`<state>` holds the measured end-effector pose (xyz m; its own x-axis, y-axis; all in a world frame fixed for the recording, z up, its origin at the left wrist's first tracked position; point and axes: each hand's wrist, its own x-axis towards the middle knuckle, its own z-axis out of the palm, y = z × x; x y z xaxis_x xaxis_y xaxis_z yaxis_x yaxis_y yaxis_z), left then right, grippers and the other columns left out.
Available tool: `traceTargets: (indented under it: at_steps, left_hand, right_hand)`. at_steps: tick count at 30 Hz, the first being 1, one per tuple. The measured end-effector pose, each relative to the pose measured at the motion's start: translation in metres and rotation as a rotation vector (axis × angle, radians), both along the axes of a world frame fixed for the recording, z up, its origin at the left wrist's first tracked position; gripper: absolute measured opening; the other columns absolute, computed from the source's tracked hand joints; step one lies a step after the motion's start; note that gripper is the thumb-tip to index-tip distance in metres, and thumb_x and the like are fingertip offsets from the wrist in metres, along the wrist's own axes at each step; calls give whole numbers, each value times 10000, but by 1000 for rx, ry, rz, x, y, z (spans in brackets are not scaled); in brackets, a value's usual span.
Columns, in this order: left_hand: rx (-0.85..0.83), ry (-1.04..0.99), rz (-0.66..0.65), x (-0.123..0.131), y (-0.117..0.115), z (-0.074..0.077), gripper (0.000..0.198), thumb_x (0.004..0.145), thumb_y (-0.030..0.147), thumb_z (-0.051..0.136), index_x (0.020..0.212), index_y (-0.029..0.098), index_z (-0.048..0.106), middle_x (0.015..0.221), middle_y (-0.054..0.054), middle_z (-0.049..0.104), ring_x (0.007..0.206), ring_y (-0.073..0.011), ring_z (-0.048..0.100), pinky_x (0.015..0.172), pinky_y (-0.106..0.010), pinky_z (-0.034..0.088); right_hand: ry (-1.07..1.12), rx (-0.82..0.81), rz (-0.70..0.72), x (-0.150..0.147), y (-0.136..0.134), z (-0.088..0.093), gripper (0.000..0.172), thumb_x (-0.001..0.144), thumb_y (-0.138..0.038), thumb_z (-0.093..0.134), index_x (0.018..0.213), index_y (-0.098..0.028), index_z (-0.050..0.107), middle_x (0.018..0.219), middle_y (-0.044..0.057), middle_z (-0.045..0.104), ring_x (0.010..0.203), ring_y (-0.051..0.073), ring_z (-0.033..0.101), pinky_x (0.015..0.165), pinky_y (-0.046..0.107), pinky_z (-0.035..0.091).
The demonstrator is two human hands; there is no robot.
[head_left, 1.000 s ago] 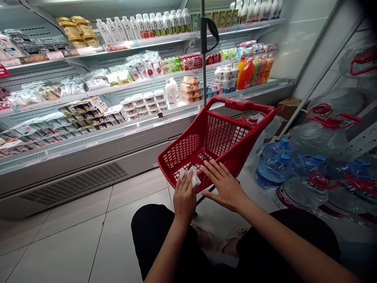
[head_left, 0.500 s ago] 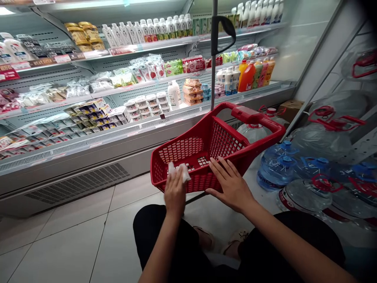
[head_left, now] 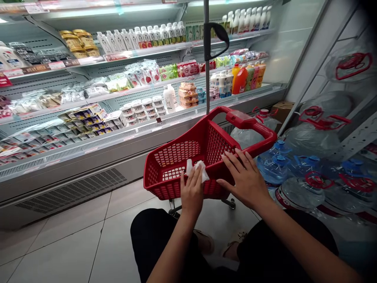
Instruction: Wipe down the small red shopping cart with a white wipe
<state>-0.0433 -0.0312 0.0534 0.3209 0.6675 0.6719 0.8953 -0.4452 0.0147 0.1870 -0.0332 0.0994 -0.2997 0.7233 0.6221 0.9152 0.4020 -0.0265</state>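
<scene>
A small red shopping cart (head_left: 173,188) with a latticed basket stands before my knees, a grey pole (head_left: 207,86) rising from its back. My left hand (head_left: 193,190) presses a crumpled white wipe (head_left: 202,172) against the near rim of the basket, and part of the wipe sticks up past the fingertips. Further right along that rim rests my right hand (head_left: 246,179), fingers stretched and spread, holding nothing. The palms of both hands are hidden from view.
A refrigerated shelf unit (head_left: 118,145) with bottles, tubs and packs runs behind the cart. Large water jugs (head_left: 303,192) crowd the right side, near a cardboard box (head_left: 282,112). Pale floor tiles (head_left: 64,243) spread to the left.
My left hand has slid right along the near rim with the wipe. My right hand has also shifted right along the rim. The cart sits slightly further left in view.
</scene>
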Motion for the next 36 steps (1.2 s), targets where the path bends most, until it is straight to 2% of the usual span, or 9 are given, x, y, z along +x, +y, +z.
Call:
traceTargets:
  at_steps: [6,9,11,13,17,19,24,28,36]
  left_hand:
    - [7,-77,-199,78,19,12,615,1070,196,417,1664,141,267,1647,-89,442,1551,-199,379,1278,-383,376]
    - [6,-49,-238,89,27,16,610,1069,206,417,1659,136,281,1665,-83,411,1554,-203,373,1267,-372,401]
    - [13,16,-238,76,26,15,620,1067,183,402,1669,147,256,1664,-68,412,1553,-200,374,1257,-365,417]
    - [19,65,-217,50,19,11,647,1059,148,400,1680,153,217,1657,-62,421,1550,-202,376,1246,-363,434]
    - [9,87,-176,-8,-5,1,664,1053,77,370,1685,200,204,1647,-75,431,1525,-225,421,1237,-411,446]
    - [7,104,-149,-24,-16,-3,664,1051,65,375,1683,190,211,1642,-84,440,1528,-234,414,1237,-422,444]
    - [17,85,-58,-19,-17,-6,649,1052,64,374,1676,168,232,1618,-84,476,1521,-228,427,1234,-414,443]
    - [22,90,-48,-14,-6,-5,647,1058,78,376,1680,163,216,1615,-80,481,1501,-223,462,1236,-407,435]
    - [49,103,54,-64,-14,-12,701,1038,30,358,1690,223,191,1599,-78,497,1456,-244,516,1215,-434,455]
  right_hand:
    - [23,1,11,-7,-4,-1,859,1035,-638,384,1690,-128,162,1686,138,370,1580,361,257,1288,581,227]
    - [40,-8,13,1,-5,2,844,1059,-600,321,1695,-115,55,1711,147,311,1575,331,288,1293,553,227]
    - [46,-12,12,9,-4,3,837,1065,-587,314,1697,-127,16,1714,138,302,1571,321,305,1299,544,215]
    - [39,-6,5,16,-3,2,836,1063,-591,331,1700,-149,20,1715,126,301,1570,331,306,1299,556,205]
    - [17,5,-36,24,-1,-5,815,1057,-579,385,1703,-177,91,1724,105,282,1592,363,237,1295,595,203]
    - [26,4,-63,19,-3,-9,824,1054,-575,402,1701,-167,97,1729,107,266,1599,367,211,1294,598,207]
    - [-18,-48,44,-9,-17,-23,883,1045,-614,417,1700,-186,8,1730,87,264,1594,310,252,1298,528,240]
    - [-45,-73,89,-12,-15,-29,844,1058,-590,416,1698,-236,-6,1733,49,260,1595,273,256,1304,505,224]
    - [5,-73,31,3,22,-32,829,1064,-587,389,1701,-201,25,1731,79,267,1604,279,230,1305,518,219]
